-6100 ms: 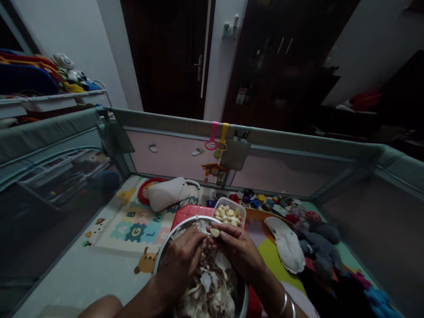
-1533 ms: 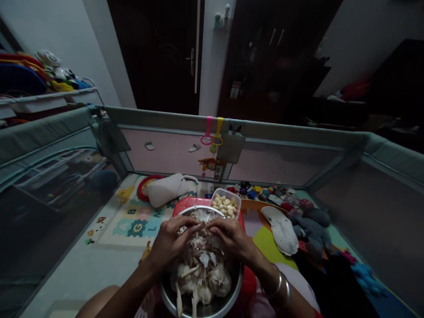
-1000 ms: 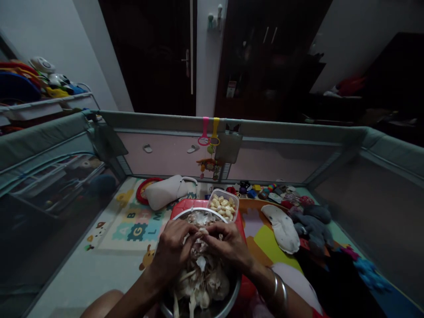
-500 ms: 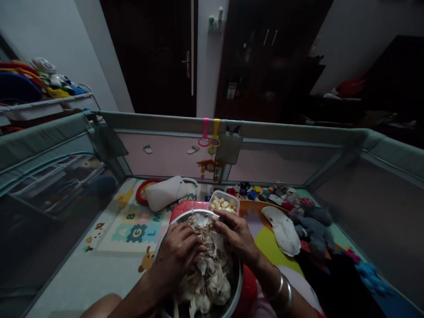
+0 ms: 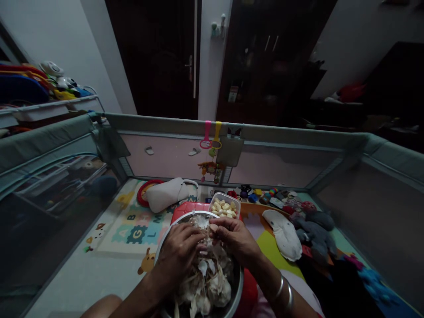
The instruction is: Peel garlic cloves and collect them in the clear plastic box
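A steel bowl (image 5: 237,282) heaped with garlic bulbs and papery skins (image 5: 208,278) rests in front of me on a red stool (image 5: 183,209). My left hand (image 5: 180,254) and my right hand (image 5: 233,238) meet over the bowl's far side, fingers pinched together on a garlic clove (image 5: 213,228). Just beyond them stands a small clear tub of peeled cloves (image 5: 225,208). Two metal bangles (image 5: 284,293) circle my right wrist.
I sit inside a grey mesh playpen (image 5: 278,137) on an alphabet mat (image 5: 139,225). A white pillow (image 5: 167,194) lies ahead left, a white cushion (image 5: 285,234), soft toys (image 5: 314,234) and small toys to the right. Pink and yellow rings (image 5: 211,134) hang from the rail.
My right hand came back from the tub side to the left hand, and both now pinch a clove over the bowl. The view shifted slightly.
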Motion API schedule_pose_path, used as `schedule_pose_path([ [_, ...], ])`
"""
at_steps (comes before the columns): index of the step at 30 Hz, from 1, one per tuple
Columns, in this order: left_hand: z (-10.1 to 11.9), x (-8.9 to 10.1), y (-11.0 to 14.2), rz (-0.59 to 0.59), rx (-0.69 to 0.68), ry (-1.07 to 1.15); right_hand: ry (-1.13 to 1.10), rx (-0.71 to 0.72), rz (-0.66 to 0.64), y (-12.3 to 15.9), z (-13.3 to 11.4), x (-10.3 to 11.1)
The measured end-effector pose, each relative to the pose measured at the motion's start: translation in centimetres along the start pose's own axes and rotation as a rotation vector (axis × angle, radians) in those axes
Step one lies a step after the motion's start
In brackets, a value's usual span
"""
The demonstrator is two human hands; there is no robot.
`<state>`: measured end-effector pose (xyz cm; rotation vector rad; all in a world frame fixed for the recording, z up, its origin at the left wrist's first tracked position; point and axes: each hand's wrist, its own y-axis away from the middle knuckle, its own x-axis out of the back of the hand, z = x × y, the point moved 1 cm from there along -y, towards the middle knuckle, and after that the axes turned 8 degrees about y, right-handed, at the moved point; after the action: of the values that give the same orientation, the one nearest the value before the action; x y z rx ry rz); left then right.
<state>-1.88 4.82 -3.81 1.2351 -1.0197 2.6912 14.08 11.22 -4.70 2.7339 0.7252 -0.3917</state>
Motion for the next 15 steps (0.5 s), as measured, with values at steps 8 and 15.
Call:
schedule_pose_path([
  [8, 0.38, 0.16, -0.38, 0.086, 0.049, 0.059, 0.025, 0.054, 0.012, -0.18, 0.42, -0.25],
  [15, 0.72, -0.04, -0.63, 0.122, -0.044, 0.133, 0.106, 0.096, 0.019, -0.04, 0.27, -0.69],
])
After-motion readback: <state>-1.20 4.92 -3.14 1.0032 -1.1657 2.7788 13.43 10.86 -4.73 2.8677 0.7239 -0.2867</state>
